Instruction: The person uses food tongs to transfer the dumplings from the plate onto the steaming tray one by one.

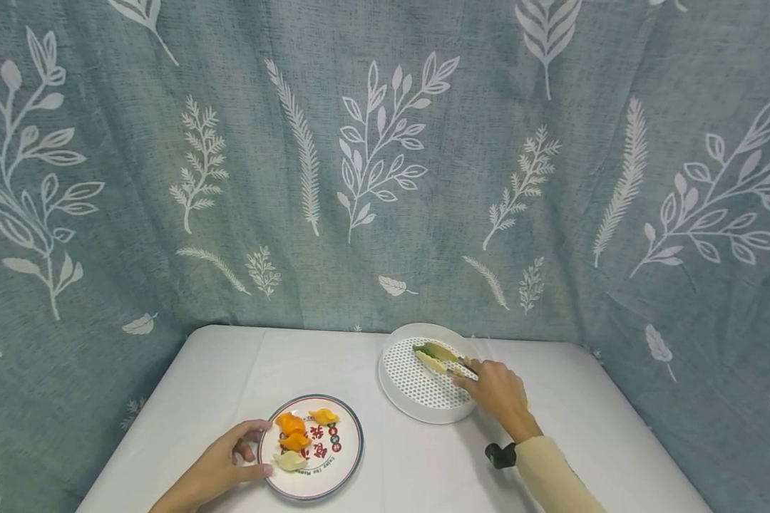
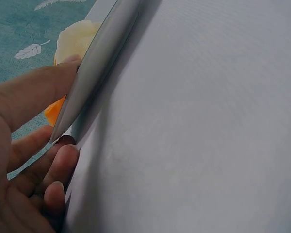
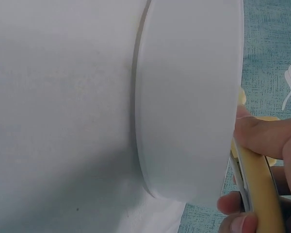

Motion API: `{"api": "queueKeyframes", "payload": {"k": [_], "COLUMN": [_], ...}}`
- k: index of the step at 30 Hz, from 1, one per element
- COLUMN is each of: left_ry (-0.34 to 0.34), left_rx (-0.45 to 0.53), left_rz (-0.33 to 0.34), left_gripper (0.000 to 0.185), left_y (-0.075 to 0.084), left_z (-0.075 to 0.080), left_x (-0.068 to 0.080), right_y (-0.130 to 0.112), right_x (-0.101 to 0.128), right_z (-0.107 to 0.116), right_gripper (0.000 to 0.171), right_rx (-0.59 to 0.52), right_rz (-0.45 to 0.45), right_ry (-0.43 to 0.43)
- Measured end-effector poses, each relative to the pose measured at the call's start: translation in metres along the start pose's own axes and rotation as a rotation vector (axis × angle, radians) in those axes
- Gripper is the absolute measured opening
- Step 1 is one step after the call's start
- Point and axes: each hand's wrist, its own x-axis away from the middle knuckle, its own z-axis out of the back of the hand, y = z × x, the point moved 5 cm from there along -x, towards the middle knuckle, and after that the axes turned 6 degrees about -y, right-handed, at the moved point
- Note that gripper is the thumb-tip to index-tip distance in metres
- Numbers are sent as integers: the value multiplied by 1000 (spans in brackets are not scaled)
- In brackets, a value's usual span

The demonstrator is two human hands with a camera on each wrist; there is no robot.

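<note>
My left hand [image 1: 227, 456] holds the left rim of a round white plate [image 1: 340, 474], thumb on top and fingers below, as the left wrist view shows. Several toy-like dumplings lie on the plate: an orange dumpling [image 1: 291, 424], a yellow dumpling [image 1: 324, 416] and a pale dumpling [image 1: 290, 461] among them. My right hand [image 1: 500, 395] grips yellow tongs [image 3: 262, 191] over a round white steamer tray [image 1: 423, 412] with a perforated base. Around a small green piece [image 1: 418, 348] the tong tips [image 1: 445, 354] reach inside the tray; how firmly they hold it I cannot tell.
A white cloth covers the table [image 1: 231, 370]. Blue-green leaf-patterned curtains [image 1: 385, 178] hang behind it and at both sides. The tray's tall side wall [image 3: 189, 107] stands beside the right hand. A dark band [image 1: 502, 454] sits at the right wrist.
</note>
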Motion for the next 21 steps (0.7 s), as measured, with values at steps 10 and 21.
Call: {"api": "queueKeyframes", "payload": {"k": [10, 21], "left_ry": [-7, 6], "left_rx": [3, 4], "left_rz": [15, 5], "left_gripper": [87, 85], "left_y": [0, 1], "left_z": [-1, -1], "left_x": [0, 0], "right_y": [4, -17], "right_x": [4, 24], "right_z": [1, 15], "right_gripper": [67, 64], "right_rx": [-60, -138], "right_rz": [-2, 41], "right_ry": [35, 52]}}
